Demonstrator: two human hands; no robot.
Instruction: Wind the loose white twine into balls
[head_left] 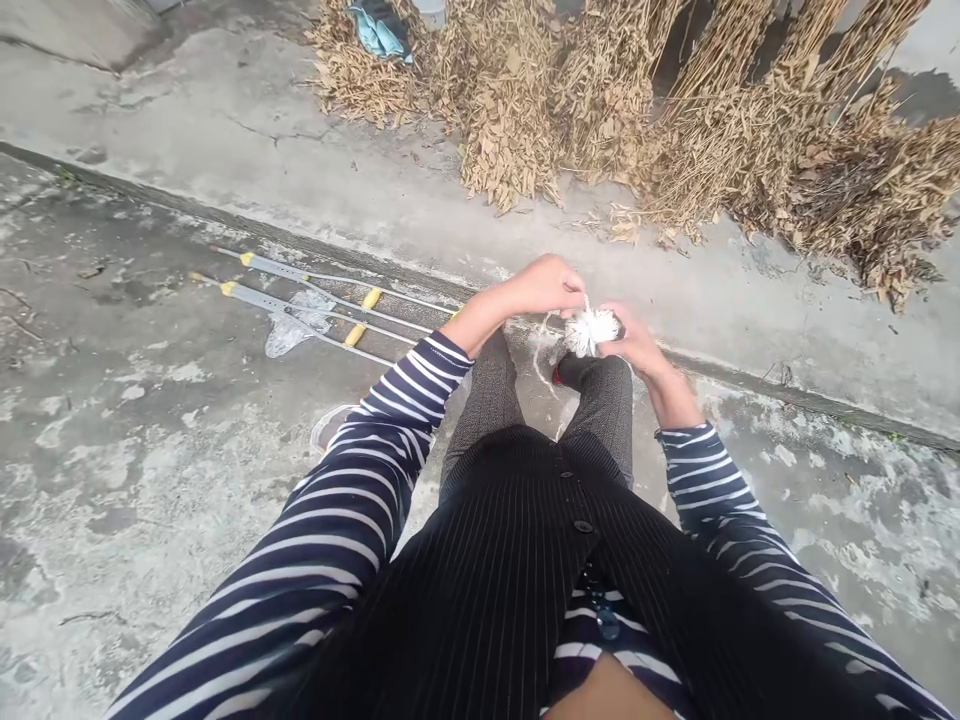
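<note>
Both my hands meet over my knees, out in front of me. My right hand (634,342) is closed around a small white frayed tuft of fibre (591,330). My left hand (544,285) pinches the tuft's upper left edge with curled fingers. Thin pale strands (541,352) hang down from the tuft toward my legs. I sit on concrete ground in grey trousers and a striped long-sleeved top.
A pair of metal crutches (300,295) with yellow fittings lies on the ground at left, over a clear plastic bag (296,325). Bundles of dry brown plants (660,110) are heaped beyond a concrete step (750,380). A blue cloth (377,32) lies among them.
</note>
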